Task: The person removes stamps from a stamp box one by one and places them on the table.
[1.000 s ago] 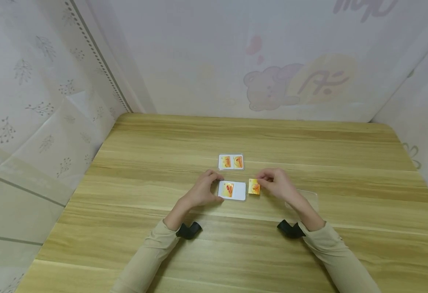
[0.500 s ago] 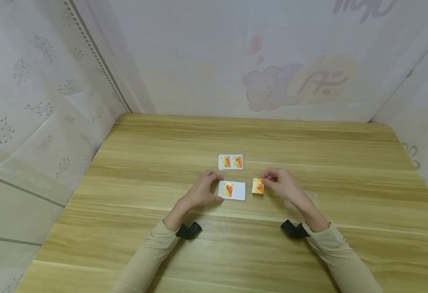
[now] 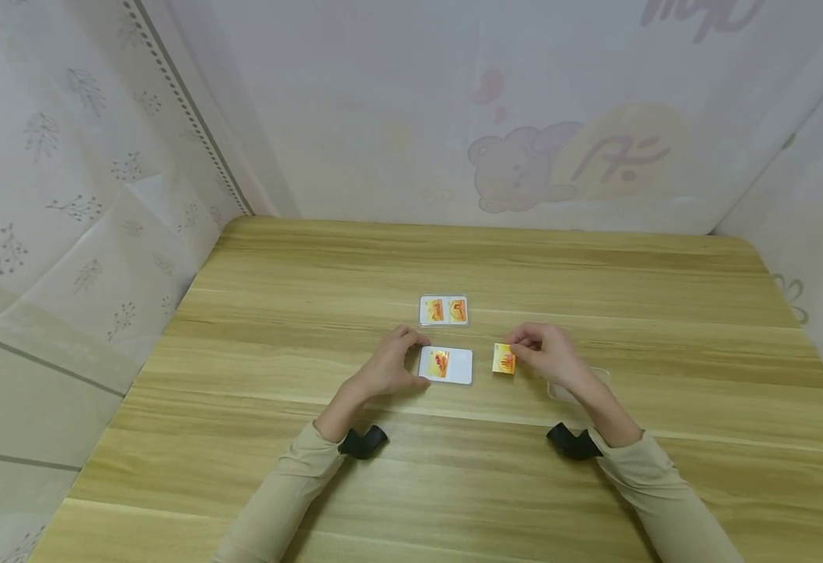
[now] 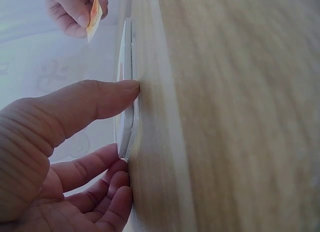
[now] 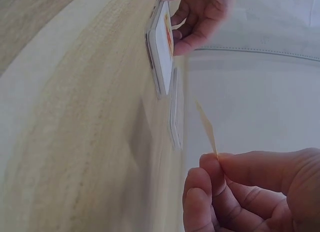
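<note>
My right hand (image 3: 547, 358) pinches a small yellow-orange stamp (image 3: 504, 359) by its edge, above the table and right of a flat clear case (image 3: 461, 366). In the right wrist view the stamp (image 5: 207, 127) appears nearly edge-on between thumb and forefinger. The case has a white insert with one orange stamp (image 3: 439, 364) on its left half; the right half is bare white. My left hand (image 3: 386, 366) holds this case at its left end, thumb on the near edge and fingers at the far edge. The left wrist view shows the thumb (image 4: 95, 99) against the case's side.
Behind lies a second clear case (image 3: 443, 321), bearing two orange stamps. A clear plastic cover (image 3: 559, 392) rests on the wooden table (image 3: 454, 485), partly hidden under my right wrist. Patterned pale curtains (image 3: 383, 117) stand behind the table and at its sides.
My right hand has drawn the stamp a little to the right, widening the gap from the case. The left hand and both cases have stayed put.
</note>
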Demonstrator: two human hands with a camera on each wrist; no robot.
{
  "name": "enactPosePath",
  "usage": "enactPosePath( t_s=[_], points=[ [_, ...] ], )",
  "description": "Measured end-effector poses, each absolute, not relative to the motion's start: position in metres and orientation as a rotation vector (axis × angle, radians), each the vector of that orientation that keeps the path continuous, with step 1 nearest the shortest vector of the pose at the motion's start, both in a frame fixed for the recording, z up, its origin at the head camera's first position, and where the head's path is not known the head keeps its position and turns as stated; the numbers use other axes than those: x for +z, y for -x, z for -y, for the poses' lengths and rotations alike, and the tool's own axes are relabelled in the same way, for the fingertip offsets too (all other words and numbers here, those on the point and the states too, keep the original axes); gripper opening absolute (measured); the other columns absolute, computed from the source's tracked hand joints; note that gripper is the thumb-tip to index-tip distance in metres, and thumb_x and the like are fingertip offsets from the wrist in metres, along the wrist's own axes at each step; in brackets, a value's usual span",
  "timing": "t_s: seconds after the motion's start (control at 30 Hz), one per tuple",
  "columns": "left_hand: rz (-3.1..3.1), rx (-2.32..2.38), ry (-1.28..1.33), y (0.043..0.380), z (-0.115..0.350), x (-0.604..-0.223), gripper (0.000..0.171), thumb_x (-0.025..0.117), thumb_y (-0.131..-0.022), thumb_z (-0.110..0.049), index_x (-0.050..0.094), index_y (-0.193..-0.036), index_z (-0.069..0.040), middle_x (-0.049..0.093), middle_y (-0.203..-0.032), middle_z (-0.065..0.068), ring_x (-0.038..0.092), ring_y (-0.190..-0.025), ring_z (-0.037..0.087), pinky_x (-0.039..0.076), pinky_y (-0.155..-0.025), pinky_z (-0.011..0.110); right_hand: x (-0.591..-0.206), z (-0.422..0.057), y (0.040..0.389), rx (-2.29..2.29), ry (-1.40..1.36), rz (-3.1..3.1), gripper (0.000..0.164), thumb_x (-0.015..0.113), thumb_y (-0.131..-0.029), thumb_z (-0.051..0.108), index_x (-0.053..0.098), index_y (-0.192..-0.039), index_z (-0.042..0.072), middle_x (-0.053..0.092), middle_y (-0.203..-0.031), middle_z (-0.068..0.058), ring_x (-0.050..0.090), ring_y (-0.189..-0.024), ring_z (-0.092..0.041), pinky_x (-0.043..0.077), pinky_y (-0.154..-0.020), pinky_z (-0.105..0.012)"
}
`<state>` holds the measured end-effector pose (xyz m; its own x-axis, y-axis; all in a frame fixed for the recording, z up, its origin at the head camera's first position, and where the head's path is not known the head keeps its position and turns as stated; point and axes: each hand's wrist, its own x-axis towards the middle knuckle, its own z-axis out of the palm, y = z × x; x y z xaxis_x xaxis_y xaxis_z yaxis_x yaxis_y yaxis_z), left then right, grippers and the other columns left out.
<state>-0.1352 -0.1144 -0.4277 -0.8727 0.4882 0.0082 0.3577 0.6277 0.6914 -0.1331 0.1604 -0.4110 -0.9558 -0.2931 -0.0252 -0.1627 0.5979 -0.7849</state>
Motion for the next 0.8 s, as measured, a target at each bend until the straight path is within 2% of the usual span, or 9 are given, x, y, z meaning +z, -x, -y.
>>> enactPosePath(
  t_s=[0.8],
  points=[
    [-2.654,1.081,-0.693,0.135,0.114,-0.428,0.053,0.082,-0.065,-0.002,0.058,-0.112,0.005,0.052,-0.111,0.015,0.05,-0.106,0.03,0.04,-0.095,0.044,-0.413,-0.178,0.13,-1.282,0.387,-2.657,0.009,0.061,-0.087,0.0,0.065,-0.092,-0.006,0.063,-0.08,-0.009,0.054,-0.071,-0.016,0.045,-0.061,-0.022]
  ],
)
